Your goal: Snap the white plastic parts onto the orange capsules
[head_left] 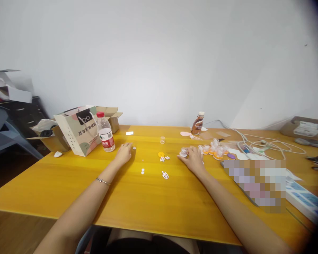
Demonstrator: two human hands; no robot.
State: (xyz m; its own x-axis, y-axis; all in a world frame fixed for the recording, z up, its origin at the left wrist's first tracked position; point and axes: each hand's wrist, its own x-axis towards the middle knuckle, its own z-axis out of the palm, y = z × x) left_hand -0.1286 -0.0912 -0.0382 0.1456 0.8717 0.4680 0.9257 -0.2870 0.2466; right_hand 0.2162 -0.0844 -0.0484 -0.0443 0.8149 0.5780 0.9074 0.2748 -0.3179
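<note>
My left hand point(124, 153) reaches over the table point(137, 201), its fingers low and stretched forward. Just beyond its fingertips lies a tiny shiny piece point(134, 147); contact cannot be made out. My right hand point(195, 160) has thumb and fingers closed around a small clear plastic dome point(183, 152), held at the tabletop. Between the hands lie a yellow round piece point(161, 154), white openwork wheel-like pieces point(165, 175) and small white discs point(142, 171). A clear little cup point(162, 140) stands farther back.
Beside my right hand is a cluster of clear domes with orange bases point(217, 153). A water bottle point(106, 135) and a paper bag point(82, 132) stand left. At the right are a brown drink bottle point(198, 123), white cables point(265, 137) and a blurred-out flat device point(254, 183).
</note>
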